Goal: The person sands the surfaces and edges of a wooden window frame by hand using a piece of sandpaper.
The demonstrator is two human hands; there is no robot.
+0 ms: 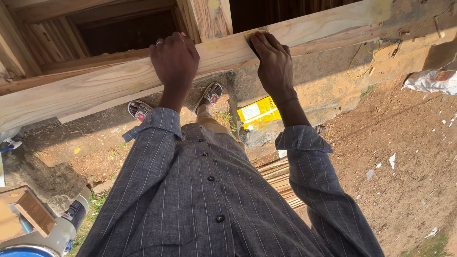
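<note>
The long pale wooden plank with yellowish grain streaks (119, 85) runs across the view from 8 o'clock up to 2 o'clock, at waist height before the person. The left hand (174, 59) lies palm-down on its top face, fingers curled over the far edge, grasping the plank; this looks like a steadying hold against sliding. The right hand (273, 59) presses a small dark folded piece of abrasive sheet (251, 42) flat against the plank's upper edge at 12 o'clock, fingers extended over it and pinning it rather than clenched (the sheet is mostly covered, so its kind is a judgement).

Surroundings: two sandalled feet (209, 95) stand on the concrete slab (309, 90) below the plank. A yellow flat packet (257, 113) lies at the slab's edge near centre. A stack of thin timber strips (283, 183) rests at 5 o'clock on the bare earth (404, 166). A white plastic tub (62, 228) sits at 8 o'clock. An upright timber post (209, 16) rises just behind the plank, between the hands, limiting travel along the far edge.
</note>
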